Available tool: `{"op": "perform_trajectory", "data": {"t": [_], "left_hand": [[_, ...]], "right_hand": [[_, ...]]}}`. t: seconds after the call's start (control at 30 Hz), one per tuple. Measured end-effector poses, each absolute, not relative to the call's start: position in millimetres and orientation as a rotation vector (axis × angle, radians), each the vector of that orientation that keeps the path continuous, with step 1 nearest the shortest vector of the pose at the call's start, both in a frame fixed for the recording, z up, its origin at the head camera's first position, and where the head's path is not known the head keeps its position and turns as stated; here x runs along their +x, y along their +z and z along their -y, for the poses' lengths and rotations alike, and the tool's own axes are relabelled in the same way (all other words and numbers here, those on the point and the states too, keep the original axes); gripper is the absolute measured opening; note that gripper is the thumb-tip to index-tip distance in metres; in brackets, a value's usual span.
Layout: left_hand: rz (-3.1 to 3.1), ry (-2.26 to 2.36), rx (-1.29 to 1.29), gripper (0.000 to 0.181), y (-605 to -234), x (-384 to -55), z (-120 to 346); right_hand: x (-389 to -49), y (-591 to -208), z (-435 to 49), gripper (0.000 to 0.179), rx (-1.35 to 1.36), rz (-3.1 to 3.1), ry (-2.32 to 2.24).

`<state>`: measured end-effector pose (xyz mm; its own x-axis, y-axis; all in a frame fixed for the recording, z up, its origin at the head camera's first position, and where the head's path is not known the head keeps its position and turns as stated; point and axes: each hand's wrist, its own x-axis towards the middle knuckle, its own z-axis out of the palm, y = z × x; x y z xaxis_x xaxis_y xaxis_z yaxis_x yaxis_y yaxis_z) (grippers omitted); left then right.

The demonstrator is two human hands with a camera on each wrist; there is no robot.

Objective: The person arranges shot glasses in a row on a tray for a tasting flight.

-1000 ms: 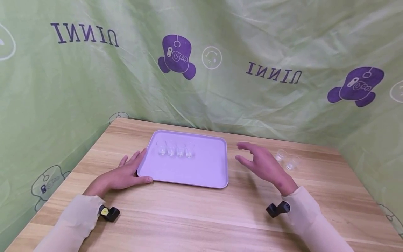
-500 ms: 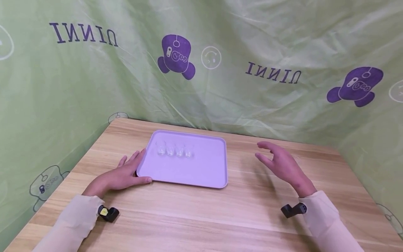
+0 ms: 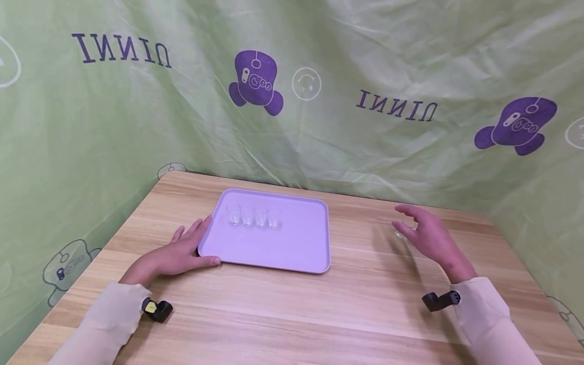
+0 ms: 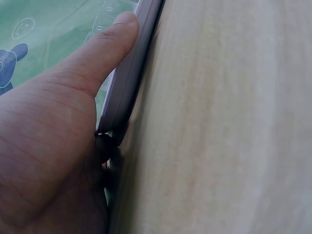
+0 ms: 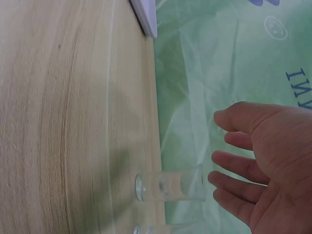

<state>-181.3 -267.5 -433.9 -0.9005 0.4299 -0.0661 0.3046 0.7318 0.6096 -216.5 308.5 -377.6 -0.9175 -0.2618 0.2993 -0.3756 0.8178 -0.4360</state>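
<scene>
Right hand point(image 3: 431, 235): swinging farther right of the tray point(image 3: 283, 247), fingers and thumb apart, near two more glasses point(image 5: 170, 187)!
Left hand point(image 3: 180, 256): thumb and fingers spread, touching the tray's near-left corner.
Four glasses point(image 3: 260, 219): lined up on the tray.

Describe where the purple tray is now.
In the head view, the purple tray lies on the table just left of centre, with the left hand at its near left corner and four glasses on it.
</scene>
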Motion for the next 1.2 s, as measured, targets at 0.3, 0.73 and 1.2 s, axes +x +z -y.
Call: {"op": "perform_trajectory", "data": {"t": [0.3, 0.73, 1.2], "left_hand": [[-2.727, 0.932, 0.605, 0.112, -435, -181, 267], [-2.732, 0.924, 0.599, 0.112, -436, -182, 267], [-2.736, 0.917, 0.606, 0.112, -436, -183, 268]], "right_hand": [[-222, -379, -318, 0.043, 0.458, 2.823, 0.702], [-225, -382, -324, 0.044, 0.407, 2.896, 0.748], [-225, -381, -326, 0.040, 0.391, 2.915, 0.725]]}}
